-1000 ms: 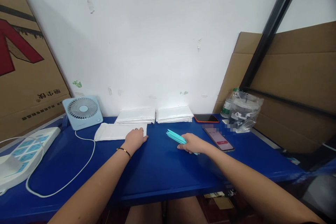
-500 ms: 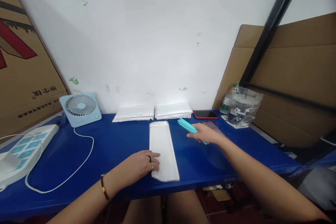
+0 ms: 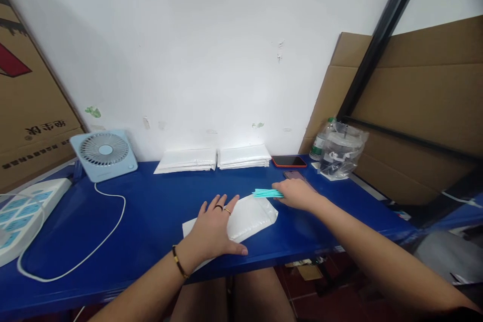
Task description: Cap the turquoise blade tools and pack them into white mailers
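A white padded envelope [image 3: 251, 219] lies slantwise on the blue table near its front edge. My left hand [image 3: 215, 229] is spread over it, fingers apart and pressing on its surface. Part of the envelope is hidden under that hand and wrist. In my right hand [image 3: 296, 193] is a bundle of thin turquoise strips [image 3: 267, 193], gripped at one end. Their free ends point left and reach the far right edge of the envelope; whether they touch it I cannot tell.
Two stacks of white envelopes [image 3: 186, 160] [image 3: 244, 156] lie by the wall. An orange-edged phone [image 3: 289, 161] and another phone [image 3: 295, 175] lie behind my right hand. At left are a blue fan [image 3: 105, 153] and a power strip [image 3: 33, 211]; at right, a bagged cup [image 3: 339, 153] and a bottle [image 3: 320, 143].
The envelope has turned from lengthwise to slantwise. My left hand has spread out flat over it. My right hand has brought the turquoise strips lower, close to the envelope's edge.
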A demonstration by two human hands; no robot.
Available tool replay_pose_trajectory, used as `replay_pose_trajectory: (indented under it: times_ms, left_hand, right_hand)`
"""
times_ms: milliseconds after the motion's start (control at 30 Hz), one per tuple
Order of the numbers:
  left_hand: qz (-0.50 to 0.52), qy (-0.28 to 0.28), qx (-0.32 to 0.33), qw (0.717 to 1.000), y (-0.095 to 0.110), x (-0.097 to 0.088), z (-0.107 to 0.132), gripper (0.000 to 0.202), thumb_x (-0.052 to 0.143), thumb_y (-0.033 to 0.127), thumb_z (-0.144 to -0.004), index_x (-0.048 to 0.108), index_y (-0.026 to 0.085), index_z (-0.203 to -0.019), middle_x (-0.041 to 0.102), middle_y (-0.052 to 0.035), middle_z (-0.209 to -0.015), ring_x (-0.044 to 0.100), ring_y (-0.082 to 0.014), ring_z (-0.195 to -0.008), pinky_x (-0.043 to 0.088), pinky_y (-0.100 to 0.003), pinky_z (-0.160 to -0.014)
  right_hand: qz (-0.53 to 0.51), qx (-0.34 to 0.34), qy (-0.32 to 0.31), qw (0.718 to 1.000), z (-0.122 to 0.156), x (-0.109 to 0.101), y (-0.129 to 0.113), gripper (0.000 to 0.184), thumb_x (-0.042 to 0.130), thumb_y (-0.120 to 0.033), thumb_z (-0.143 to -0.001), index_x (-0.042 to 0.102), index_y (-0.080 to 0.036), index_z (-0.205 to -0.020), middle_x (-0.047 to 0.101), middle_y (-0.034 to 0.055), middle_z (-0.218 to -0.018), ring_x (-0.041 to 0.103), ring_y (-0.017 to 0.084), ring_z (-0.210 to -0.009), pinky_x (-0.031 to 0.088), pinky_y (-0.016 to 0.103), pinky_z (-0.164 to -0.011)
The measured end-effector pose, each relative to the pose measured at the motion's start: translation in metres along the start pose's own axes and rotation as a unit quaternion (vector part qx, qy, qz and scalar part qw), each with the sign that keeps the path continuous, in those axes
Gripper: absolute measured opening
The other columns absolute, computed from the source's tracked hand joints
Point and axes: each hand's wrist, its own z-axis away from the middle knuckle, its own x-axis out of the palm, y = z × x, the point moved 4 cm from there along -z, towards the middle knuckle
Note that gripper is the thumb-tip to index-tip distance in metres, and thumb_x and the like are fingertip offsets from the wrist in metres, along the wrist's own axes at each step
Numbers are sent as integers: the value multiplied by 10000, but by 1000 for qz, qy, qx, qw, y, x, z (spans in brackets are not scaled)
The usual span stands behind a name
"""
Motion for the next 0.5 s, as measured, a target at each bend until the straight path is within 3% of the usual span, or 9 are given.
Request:
replay_pose_trajectory:
  times_ms: [100, 233, 367, 500]
  left_hand:
    - [-8, 12, -2, 1000, 11, 9, -8, 1029, 687, 531, -571, 198, 230, -1425, 500, -146, -1277, 416, -339, -1209, 286, -501, -1010]
    - [-4, 52, -9, 999, 3, 3, -13, 837, 600, 251, -632, 252, 239, -1394, 547, -107, -1171, 513, -271, -1073, 375, -410, -928]
    - [25, 63, 2, 998, 1, -3, -12, 800, 569, 180, -620, 287, 259, -1365, 510, -92, -1207, 507, -258, -1076, 375, -385, -929]
    - [44, 85, 8, 995, 8, -7, -13, 788, 556, 158, -634, 272, 279, -1359, 477, -78, -1215, 518, -248, -1044, 404, -361, -878]
  right_hand:
    - [27, -24, 5, 999, 8, 0, 2, 127, 500, -271, -822, 555, -193, -905, 675, 82, -844, 639, 242, -763, 399, 275, -598]
    - [62, -23, 1, 998, 15, -2, 9, 131, 546, -191, -773, 552, -182, -904, 674, 90, -841, 639, 244, -781, 390, 266, -588]
    - [95, -20, 9, 995, 15, -11, 7, 127, 494, -121, -798, 568, -163, -893, 667, 116, -820, 634, 228, -761, 369, 270, -585]
    - [124, -61, 44, 989, 12, -33, -12, 159, 436, -69, -821, 567, -150, -861, 661, 117, -776, 625, 204, -715, 348, 272, -600]
